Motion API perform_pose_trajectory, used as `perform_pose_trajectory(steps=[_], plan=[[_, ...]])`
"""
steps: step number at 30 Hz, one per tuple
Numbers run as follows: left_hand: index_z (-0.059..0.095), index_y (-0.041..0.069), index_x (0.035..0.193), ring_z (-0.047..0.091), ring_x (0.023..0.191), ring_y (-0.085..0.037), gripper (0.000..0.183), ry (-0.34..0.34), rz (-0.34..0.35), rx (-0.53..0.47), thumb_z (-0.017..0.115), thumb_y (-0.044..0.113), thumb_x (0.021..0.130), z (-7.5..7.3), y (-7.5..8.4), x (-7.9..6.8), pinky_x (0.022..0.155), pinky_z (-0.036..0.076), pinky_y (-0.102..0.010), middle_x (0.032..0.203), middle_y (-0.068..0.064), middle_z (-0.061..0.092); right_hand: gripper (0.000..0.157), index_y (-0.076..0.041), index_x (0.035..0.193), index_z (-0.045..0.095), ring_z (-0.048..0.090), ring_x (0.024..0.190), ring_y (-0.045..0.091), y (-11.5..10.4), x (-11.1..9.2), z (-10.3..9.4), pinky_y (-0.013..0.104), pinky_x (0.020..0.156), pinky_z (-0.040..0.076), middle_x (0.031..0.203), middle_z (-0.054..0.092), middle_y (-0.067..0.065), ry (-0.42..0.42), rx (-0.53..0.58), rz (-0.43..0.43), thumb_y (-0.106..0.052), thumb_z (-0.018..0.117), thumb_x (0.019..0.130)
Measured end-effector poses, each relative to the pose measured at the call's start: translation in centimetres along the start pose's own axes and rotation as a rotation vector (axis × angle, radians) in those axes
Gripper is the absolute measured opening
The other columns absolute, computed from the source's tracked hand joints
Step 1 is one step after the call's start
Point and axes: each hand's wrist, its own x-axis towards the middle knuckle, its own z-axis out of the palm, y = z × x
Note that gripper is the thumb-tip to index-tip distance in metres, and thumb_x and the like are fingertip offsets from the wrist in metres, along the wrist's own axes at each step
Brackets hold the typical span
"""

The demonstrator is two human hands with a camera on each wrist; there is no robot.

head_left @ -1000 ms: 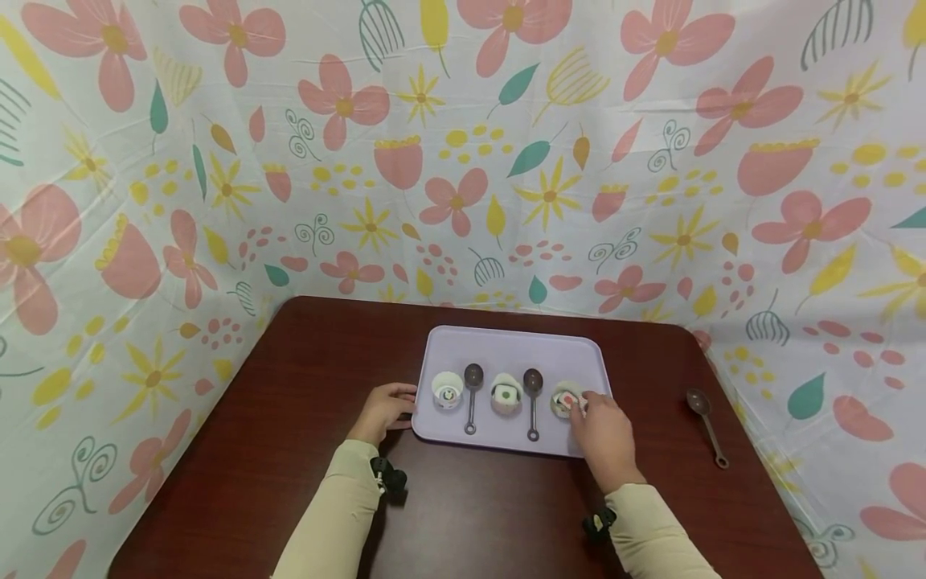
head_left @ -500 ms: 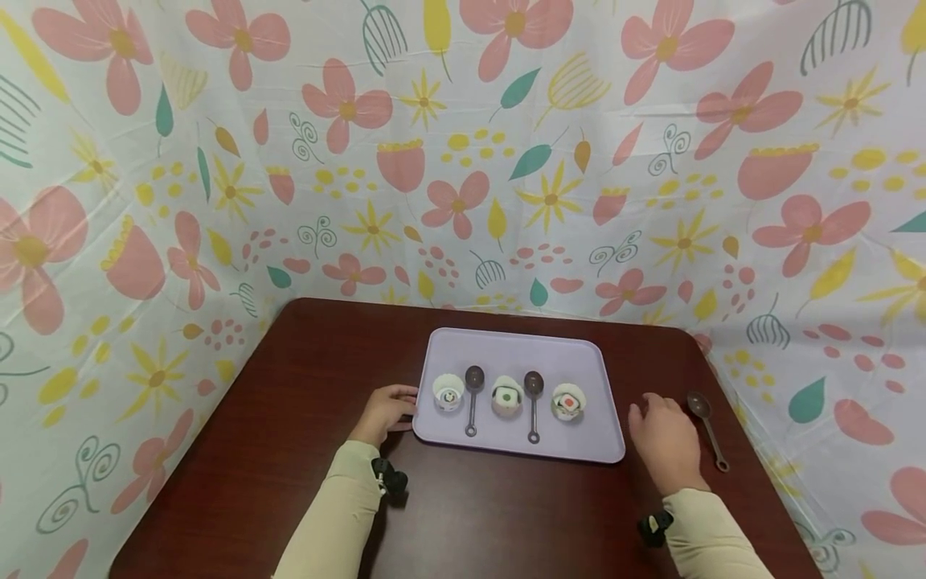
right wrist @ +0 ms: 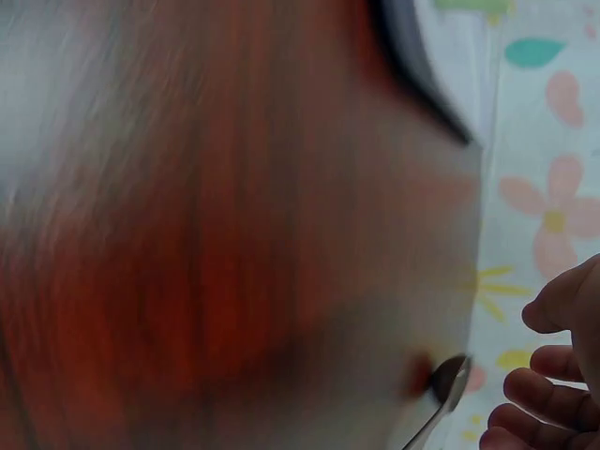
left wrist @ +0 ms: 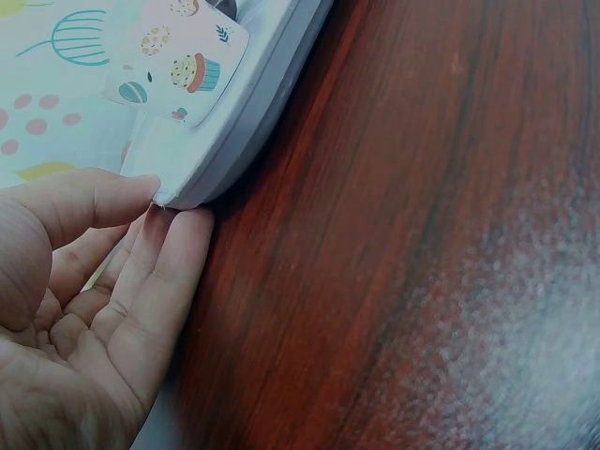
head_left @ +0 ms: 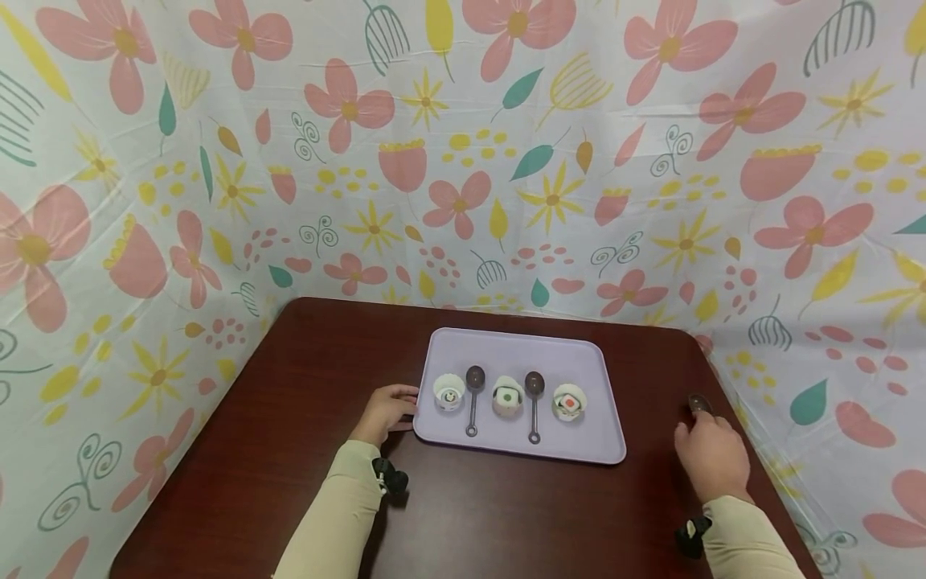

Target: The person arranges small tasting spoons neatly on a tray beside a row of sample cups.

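A lavender tray (head_left: 517, 350) lies mid-table. On it stand three small white cups (head_left: 448, 392) (head_left: 507, 396) (head_left: 569, 402), each with a little cube inside, and two dark spoons (head_left: 473, 398) (head_left: 534, 402) lie between them. My left hand (head_left: 394, 402) rests at the tray's front left corner (left wrist: 234, 141), thumb and straight fingers (left wrist: 169, 272) touching its edge. A third dark spoon (head_left: 698, 402) lies on the table right of the tray. My right hand (head_left: 705, 438) hovers over its handle. In the blurred right wrist view the loosely curled fingers (right wrist: 553, 384) sit just beside the spoon (right wrist: 448, 384) and hold nothing.
The dark wooden table (head_left: 304, 450) is walled in by a flowered cloth (head_left: 463, 161) at the back and both sides. The third spoon lies close to the table's right edge (head_left: 752, 450). Bare wood shows left of the tray and along the front.
My right hand has left the rightmost cup on the tray and moved right across the table to the loose spoon. The left hand has stayed at the tray corner.
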Motion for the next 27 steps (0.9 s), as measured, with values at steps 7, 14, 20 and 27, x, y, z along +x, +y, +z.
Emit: perform_pose_trajectory(steps=[7, 14, 20, 27], plan=[[0.068, 0.001, 0.125, 0.068, 0.09, -0.024, 0.038, -0.001, -0.003, 0.007, 0.07, -0.004, 0.088, 0.1, 0.1, 0.0, 0.073, 0.063, -0.039, 0.109, -0.015, 0.068, 0.042, 0.023, 0.11, 0.053, 0.052, 0.086, 0.057, 2.8, 0.1, 0.3, 0.068, 0.072, 0.044, 0.096, 0.053, 0.041, -0.011, 0.021, 0.068, -0.015, 0.058, 0.094], [0.068, 0.001, 0.125, 0.069, 0.09, -0.024, 0.038, 0.012, -0.001, 0.013, 0.071, -0.003, 0.087, -0.4, -0.2, -0.1, 0.071, 0.063, -0.039, 0.108, -0.015, 0.068, 0.049, 0.027, 0.114, 0.052, 0.054, 0.088, 0.058, 4.4, 0.7, 0.6, 0.066, 0.072, 0.047, 0.099, 0.057, 0.044, -0.107, -0.014, 0.122, -0.017, 0.059, 0.093], [0.068, 0.001, 0.125, 0.07, 0.089, -0.023, 0.038, 0.006, 0.012, 0.013, 0.072, -0.002, 0.088, -0.4, -0.4, -0.1, 0.071, 0.063, -0.039, 0.108, -0.015, 0.069, 0.049, 0.027, 0.111, 0.054, 0.054, 0.09, 0.058, 5.0, 0.7, 0.9, 0.066, 0.072, 0.047, 0.095, 0.057, 0.043, -0.15, -0.017, 0.133, -0.019, 0.058, 0.094], [0.069, 0.001, 0.124, 0.07, 0.089, -0.024, 0.038, -0.005, 0.015, 0.004, 0.072, -0.002, 0.087, 0.0, -0.1, 0.1, 0.071, 0.063, -0.04, 0.107, -0.015, 0.069, 0.041, 0.025, 0.103, 0.056, 0.055, 0.083, 0.054, 5.7, 0.5, 1.3, 0.064, 0.069, 0.047, 0.084, 0.058, 0.037, -0.116, -0.017, 0.11, -0.015, 0.057, 0.094]])
